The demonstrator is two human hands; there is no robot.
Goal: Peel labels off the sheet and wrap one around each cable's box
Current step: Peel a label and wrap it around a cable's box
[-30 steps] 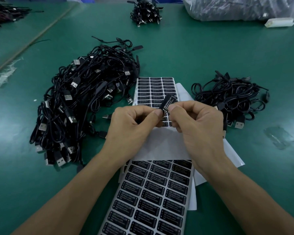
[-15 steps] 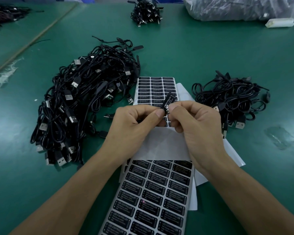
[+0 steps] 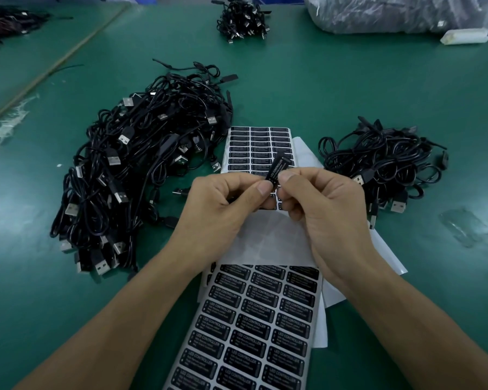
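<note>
The box (image 3: 280, 158) is above the sheet (image 3: 258, 143), pinched by the thumb and fingers of the left hand (image 3: 226, 204) and right hand (image 3: 321, 204). Its label (image 3: 273, 171) lies closer round it than a second ago, so the wrap is judged nearly complete. A cable heap (image 3: 141, 170) waits left of the sheet.

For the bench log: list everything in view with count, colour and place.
table: one, green, under everything
big cable pile: one, black, left of the sheets
small cable pile: one, black, right of the sheets
far cable bundle: one, black, far centre
near label sheet: one, black labels, under the forearms
far label sheet: one, black labels, beyond the hands
backing sheets: count unclear, white, between the label sheets
plastic bag: one, clear, far right
box: one, black, labelled, above the far sheet
left hand: pinches the box
right hand: pinches the box
</note>
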